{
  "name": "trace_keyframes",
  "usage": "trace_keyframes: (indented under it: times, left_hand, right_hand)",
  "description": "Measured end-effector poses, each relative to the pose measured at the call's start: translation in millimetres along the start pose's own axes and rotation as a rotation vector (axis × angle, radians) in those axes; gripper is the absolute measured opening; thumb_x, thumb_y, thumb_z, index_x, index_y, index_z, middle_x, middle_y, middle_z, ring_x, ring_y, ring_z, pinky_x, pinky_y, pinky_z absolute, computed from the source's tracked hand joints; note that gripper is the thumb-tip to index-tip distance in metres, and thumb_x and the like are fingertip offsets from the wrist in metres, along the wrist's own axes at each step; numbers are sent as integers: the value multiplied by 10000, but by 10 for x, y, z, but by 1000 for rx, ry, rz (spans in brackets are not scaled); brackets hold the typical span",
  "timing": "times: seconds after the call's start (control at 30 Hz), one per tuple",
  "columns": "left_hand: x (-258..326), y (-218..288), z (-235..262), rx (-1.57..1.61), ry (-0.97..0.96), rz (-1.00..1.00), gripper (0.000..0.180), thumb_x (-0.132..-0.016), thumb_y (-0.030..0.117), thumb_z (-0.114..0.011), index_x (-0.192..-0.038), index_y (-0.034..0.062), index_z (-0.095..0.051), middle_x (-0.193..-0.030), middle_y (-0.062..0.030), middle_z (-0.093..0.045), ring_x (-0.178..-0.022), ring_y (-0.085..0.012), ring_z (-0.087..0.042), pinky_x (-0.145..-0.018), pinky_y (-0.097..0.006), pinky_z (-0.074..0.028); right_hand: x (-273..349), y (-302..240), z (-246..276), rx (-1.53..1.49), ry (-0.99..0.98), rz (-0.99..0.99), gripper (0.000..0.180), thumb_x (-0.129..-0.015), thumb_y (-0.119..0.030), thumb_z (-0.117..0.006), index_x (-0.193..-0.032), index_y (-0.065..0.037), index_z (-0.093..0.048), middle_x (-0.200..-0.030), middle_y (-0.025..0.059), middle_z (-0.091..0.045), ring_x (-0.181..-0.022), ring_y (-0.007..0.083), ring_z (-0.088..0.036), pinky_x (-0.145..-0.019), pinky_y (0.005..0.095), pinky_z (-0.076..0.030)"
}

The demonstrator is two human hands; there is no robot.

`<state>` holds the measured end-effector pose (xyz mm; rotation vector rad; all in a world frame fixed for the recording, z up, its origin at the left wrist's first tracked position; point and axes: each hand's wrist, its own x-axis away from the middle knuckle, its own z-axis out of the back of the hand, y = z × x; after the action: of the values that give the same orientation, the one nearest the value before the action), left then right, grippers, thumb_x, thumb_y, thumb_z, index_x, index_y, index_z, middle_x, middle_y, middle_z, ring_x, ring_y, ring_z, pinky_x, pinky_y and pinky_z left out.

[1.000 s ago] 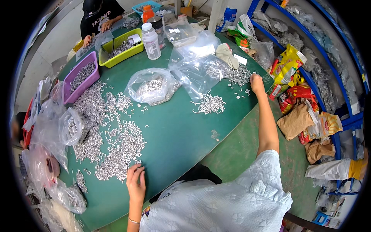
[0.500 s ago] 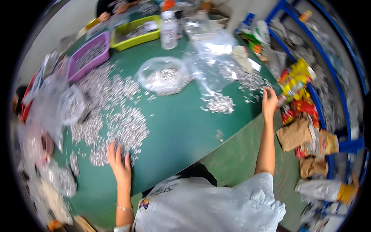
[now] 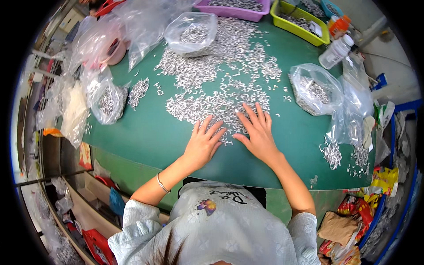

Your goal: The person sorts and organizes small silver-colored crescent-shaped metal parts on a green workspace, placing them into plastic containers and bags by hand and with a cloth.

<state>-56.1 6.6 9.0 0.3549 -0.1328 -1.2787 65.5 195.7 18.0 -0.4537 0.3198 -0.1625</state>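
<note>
A broad spread of small, silvery, curved metal pieces (image 3: 194, 106) lies on the green table (image 3: 141, 141). At its near edge my left hand (image 3: 201, 145) rests palm down, fingers apart, the fingertips among the pieces. Beside it, my right hand (image 3: 260, 137) is also spread flat, touching the same pile; a narrow gap separates the two thumbs. Neither hand grips anything that I can see; what lies under the palms is hidden. Beyond the hands, an opened clear bag (image 3: 190, 35) of pieces stands on the pile's far left.
Another filled clear bag (image 3: 316, 88) stands right, near a white bottle (image 3: 336, 52). Small heaps (image 3: 332, 153) lie by the right edge. Purple (image 3: 238, 13) and yellow-green trays (image 3: 304, 33) stand at the back. Plastic bags (image 3: 75, 110) crowd the left; a blue rack (image 3: 397, 212) stands right.
My right hand has come from the table's right edge to the pile, beside my left hand. The view has swung left. Both hands are spread on the pieces now.
</note>
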Motion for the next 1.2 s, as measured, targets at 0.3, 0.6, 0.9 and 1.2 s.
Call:
trace_keyframes:
  times: [0.3, 0.6, 0.9, 1.2]
  left_hand:
    - [-117, -63, 131, 112, 139, 136, 455, -886, 98, -594, -1329, 71, -490, -1461, -126, -367, -1364, -371, -315, -1084, -591, -255]
    - [-376, -165, -88, -46, 1, -79, 453, -875, 76, -551, -1324, 55, -494, -1423, -122, -433, -1349, -327, -359, -1090, -559, -263]
    - [-61, -146, 50, 78, 90, 76, 434, -818, 8, -590, -1247, 74, -564, -1404, -124, -442, -1321, -341, -389, -1079, -596, -254]
    - [-197, -19, 45, 98, 104, -7, 431, -760, -1, -592, -1186, 62, -588, -1322, -115, -507, -1241, -299, -462, -1076, -568, -254]
  right_hand:
    - [260, 87, 154, -96, -8, -74, 487, -811, -185, -715, -1258, -63, -564, -1377, 93, -506, -1365, 348, -348, -1088, 506, -227]
    - [-154, 84, -152, -74, 51, 91, 293, -748, -67, -731, -1026, -46, -643, -1074, 72, -629, -1159, 278, -534, -1054, 491, -295]
    - [214, 152, 170, -335, 219, -367, 162, -794, -6, -682, -950, -6, -639, -970, 113, -661, -920, 297, -596, -855, 370, -450]
    - [-146, 222, 88, -21, 212, -222, 249, -788, 13, -670, -1034, -17, -649, -970, 107, -656, -893, 288, -580, -795, 379, -450]
